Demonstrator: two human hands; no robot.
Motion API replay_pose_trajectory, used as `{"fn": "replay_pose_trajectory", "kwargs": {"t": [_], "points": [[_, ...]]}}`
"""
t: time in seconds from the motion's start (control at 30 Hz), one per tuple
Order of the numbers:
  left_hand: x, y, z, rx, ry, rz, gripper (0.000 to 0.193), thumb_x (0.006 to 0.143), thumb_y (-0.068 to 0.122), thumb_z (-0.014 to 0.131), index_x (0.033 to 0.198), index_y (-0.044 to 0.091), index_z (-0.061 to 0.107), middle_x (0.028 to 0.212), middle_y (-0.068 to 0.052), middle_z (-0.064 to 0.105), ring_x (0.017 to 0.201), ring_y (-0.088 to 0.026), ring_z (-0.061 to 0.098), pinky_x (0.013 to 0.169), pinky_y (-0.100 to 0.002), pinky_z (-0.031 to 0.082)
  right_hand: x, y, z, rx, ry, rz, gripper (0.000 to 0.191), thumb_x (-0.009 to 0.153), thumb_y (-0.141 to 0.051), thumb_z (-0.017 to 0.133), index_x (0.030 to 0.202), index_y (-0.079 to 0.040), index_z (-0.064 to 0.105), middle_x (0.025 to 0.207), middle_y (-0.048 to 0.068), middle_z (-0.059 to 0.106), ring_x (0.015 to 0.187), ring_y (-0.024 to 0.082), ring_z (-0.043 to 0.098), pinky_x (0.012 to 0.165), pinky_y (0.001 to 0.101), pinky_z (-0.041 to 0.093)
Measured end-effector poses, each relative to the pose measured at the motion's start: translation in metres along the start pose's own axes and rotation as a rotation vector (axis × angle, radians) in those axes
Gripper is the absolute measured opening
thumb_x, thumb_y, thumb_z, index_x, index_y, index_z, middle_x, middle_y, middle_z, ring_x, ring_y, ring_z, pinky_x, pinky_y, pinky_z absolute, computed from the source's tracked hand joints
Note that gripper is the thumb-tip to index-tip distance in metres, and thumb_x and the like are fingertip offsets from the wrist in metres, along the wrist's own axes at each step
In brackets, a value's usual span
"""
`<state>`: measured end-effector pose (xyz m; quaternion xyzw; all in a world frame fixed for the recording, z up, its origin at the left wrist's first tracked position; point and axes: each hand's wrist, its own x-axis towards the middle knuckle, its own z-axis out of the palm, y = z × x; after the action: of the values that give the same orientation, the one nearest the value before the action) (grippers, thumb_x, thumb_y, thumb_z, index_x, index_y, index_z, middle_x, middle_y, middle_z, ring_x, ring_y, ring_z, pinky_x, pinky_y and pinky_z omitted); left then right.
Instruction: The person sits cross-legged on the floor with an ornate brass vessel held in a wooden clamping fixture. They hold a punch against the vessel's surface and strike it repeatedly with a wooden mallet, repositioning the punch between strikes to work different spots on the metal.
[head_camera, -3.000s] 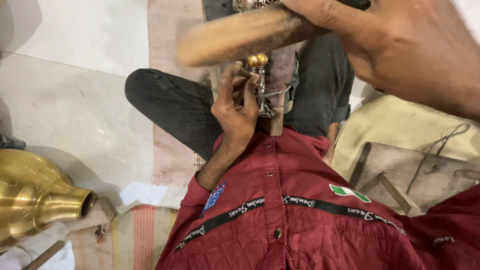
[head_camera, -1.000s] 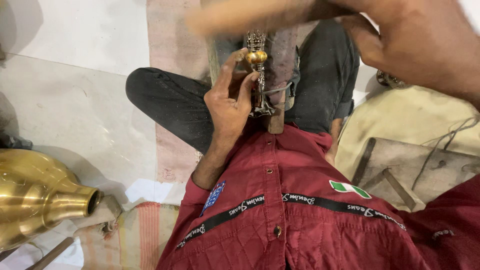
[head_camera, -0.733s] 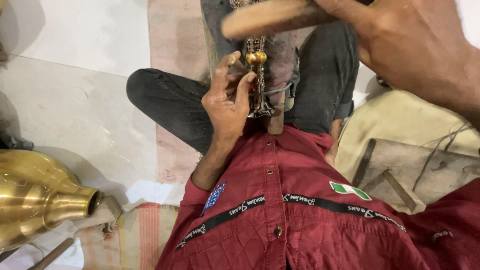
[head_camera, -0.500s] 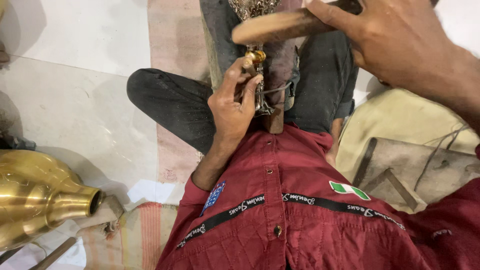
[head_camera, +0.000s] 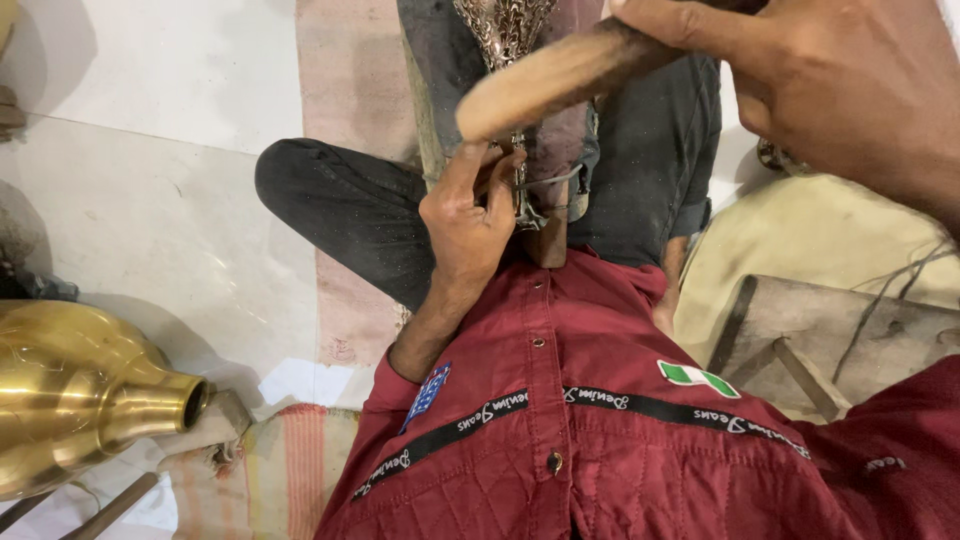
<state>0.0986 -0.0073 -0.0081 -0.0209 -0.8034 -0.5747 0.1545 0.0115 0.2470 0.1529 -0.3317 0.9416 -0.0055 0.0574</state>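
Note:
My left hand grips a small ornate metal piece and steadies it against a dark upright block between my legs. My right hand is raised at the top right, closed around a wooden mallet whose rounded end hangs just above the left hand's fingers. A patterned silvery metal piece shows at the top, partly behind the mallet. The brass knob of the small piece is hidden by the mallet.
A large brass vase lies on its side at the lower left, mouth toward me. A wooden board with wires rests on a cream cloth at the right. White floor tiles spread to the left; a striped cloth lies below.
The mallet has swung up and down over the small piece and now sits lower, covering its brass knob. My left hand stays clamped on the piece.

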Motion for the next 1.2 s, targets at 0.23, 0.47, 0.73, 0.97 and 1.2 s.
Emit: {"fn": "replay_pose_trajectory", "kwargs": {"t": [0.23, 0.47, 0.73, 0.97, 1.2], "points": [[0.000, -0.001, -0.001, 0.006, -0.019, -0.005, 0.037, 0.096, -0.009, 0.070, 0.129, 0.007, 0.065, 0.109, -0.011, 0.079, 0.102, -0.019, 0.081, 0.086, -0.031, 0.064, -0.001, -0.006, -0.004, 0.004, 0.108, -0.053, 0.051, 0.093, 0.007, 0.066, 0.140, -0.014, 0.066, 0.094, 0.014, 0.071, 0.081, 0.029, 0.069, 0.071, 0.0402, 0.054], [0.004, -0.003, -0.001, -0.025, -0.029, -0.002, 0.041, 0.097, -0.008, 0.069, 0.134, 0.006, 0.063, 0.110, -0.012, 0.078, 0.103, -0.019, 0.080, 0.084, -0.029, 0.065, -0.001, -0.013, -0.010, -0.130, -0.036, 0.074, 0.062, 0.092, 0.004, 0.069, 0.149, -0.019, 0.068, 0.088, 0.013, 0.072, 0.074, 0.028, 0.070, 0.067, 0.0404, 0.054], [0.006, 0.001, -0.004, -0.152, -0.064, -0.013, 0.041, 0.100, -0.008, 0.065, 0.139, 0.004, 0.060, 0.120, -0.016, 0.075, 0.109, -0.020, 0.078, 0.084, -0.030, 0.067, -0.008, -0.006, 0.000, 0.129, 0.175, -0.070, 0.048, 0.094, 0.006, 0.061, 0.139, -0.012, 0.060, 0.106, 0.010, 0.068, 0.093, 0.024, 0.067, 0.084, 0.0350, 0.054], [0.010, 0.006, -0.006, -0.075, -0.061, -0.036, 0.038, 0.098, -0.003, 0.075, 0.133, 0.005, 0.061, 0.107, -0.013, 0.077, 0.097, -0.016, 0.079, 0.077, -0.028, 0.063, -0.005, -0.005, 0.002, 0.123, 0.180, 0.006, 0.049, 0.090, 0.009, 0.066, 0.135, -0.010, 0.068, 0.100, 0.019, 0.070, 0.085, 0.036, 0.068, 0.074, 0.0437, 0.053], [0.013, 0.009, -0.008, -0.036, -0.077, -0.028, 0.039, 0.098, -0.001, 0.078, 0.132, 0.011, 0.063, 0.097, -0.009, 0.077, 0.085, -0.011, 0.077, 0.073, -0.027, 0.060, -0.011, 0.001, 0.011, 0.218, 0.252, -0.075, 0.040, 0.101, 0.011, 0.060, 0.136, -0.009, 0.065, 0.111, 0.014, 0.071, 0.094, 0.030, 0.068, 0.085, 0.0386, 0.054]]}}
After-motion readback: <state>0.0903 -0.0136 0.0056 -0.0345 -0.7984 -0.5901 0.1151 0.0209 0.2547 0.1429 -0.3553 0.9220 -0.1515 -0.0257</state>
